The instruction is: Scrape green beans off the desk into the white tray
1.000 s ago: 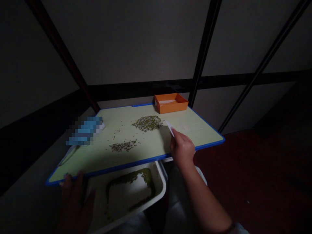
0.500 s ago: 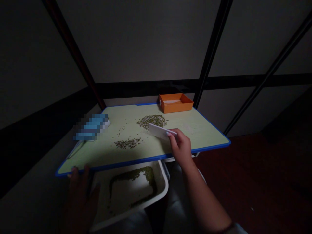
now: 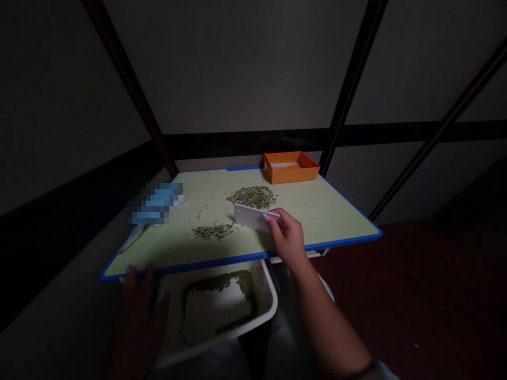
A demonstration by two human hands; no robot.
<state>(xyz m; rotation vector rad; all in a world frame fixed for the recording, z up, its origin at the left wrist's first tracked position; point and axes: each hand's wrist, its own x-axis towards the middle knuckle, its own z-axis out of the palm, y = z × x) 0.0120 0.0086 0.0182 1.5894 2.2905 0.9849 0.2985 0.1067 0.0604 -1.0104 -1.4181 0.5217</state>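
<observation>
My right hand grips a flat white plastic card, held on edge low over the table, its lower edge at or near the surface. Just behind the card lies a larger pile of small green and greyish beans or seeds. A smaller, browner pile is to the card's left, with loose grains scattered between. My left hand is in shadow at the table's near left edge, fingers spread with the tips against the edge. Beside it, below the table, is a white tub with green grains along its inner sides.
The pale green table has a blue rim. An orange open box stands at its back right. A blurred-out blue object with a cable lies at the left. Dark panelled walls close in behind and to the left.
The white card in my right hand has moved slightly left and nearer to me, and lower towards the table. The whole view has shifted slightly; my left hand stays at the edge.
</observation>
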